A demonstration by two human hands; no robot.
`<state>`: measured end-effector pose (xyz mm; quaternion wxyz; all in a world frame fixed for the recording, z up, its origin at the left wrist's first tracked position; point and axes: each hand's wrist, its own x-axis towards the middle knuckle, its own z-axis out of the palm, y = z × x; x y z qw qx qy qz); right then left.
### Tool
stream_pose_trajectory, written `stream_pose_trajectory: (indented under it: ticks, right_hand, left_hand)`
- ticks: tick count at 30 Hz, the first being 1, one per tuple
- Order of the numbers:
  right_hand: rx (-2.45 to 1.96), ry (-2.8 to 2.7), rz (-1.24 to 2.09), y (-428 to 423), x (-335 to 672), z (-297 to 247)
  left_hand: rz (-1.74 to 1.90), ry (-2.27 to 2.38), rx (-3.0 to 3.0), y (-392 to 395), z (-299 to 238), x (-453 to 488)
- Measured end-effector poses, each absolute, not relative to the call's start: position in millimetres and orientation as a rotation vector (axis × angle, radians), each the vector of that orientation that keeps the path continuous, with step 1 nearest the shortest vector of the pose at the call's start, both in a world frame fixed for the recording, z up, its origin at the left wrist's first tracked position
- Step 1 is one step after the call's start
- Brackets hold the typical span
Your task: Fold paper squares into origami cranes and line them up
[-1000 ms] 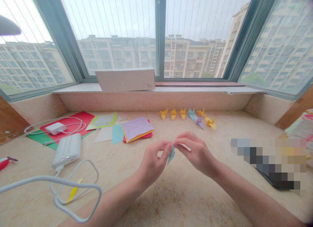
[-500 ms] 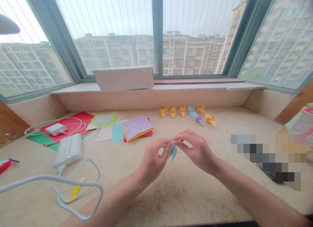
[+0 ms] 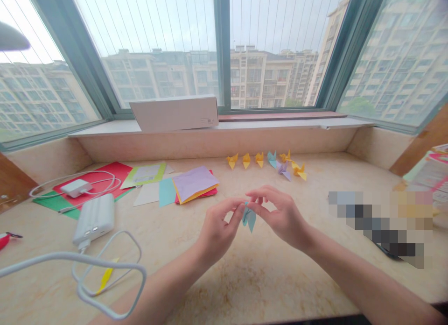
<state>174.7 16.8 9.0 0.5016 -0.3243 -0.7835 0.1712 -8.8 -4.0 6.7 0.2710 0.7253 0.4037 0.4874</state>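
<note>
A small light-blue folded paper crane (image 3: 249,218) hangs between my two hands above the marble counter (image 3: 266,283). My left hand (image 3: 224,222) pinches its left side between thumb and fingers. At its top, the thumb and fingertips of my right hand (image 3: 276,206) close on the paper; the exact grip is partly hidden. Beyond my hands stand several finished paper cranes: yellow ones such as the crane (image 3: 232,161) at the row's left end, a blue crane (image 3: 272,159) and a purple crane (image 3: 283,170).
Left of my hands lie a purple paper stack (image 3: 196,182), a light-blue sheet (image 3: 166,193) and red paper (image 3: 114,175). A white power bank (image 3: 95,217) with looping cable (image 3: 140,269) is nearer. A white box (image 3: 175,114) stands on the sill; a blurred-out dark object (image 3: 388,250) lies right.
The blue paper crane has turned slightly, so more of its flat wing faces me. Both hands keep their hold on it. The whole view has shifted a little.
</note>
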Motion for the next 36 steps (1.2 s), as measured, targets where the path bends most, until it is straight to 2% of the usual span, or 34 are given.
stream_pose_trajectory:
  ticks: [18,27,36]
  right_hand:
    - [-0.821,-1.809,0.674,13.2,169.0,9.6]
    - [-0.849,-1.786,0.747,12.8,167.2,7.9]
    - [-0.922,-1.733,0.863,11.3,167.0,17.2]
  left_hand:
    - [1.312,0.977,2.234,0.9,4.8,-18.0]
    - [1.273,1.051,1.928,-0.1,4.4,-11.8]
    - [1.281,1.097,1.952,-0.4,5.3,-11.6]
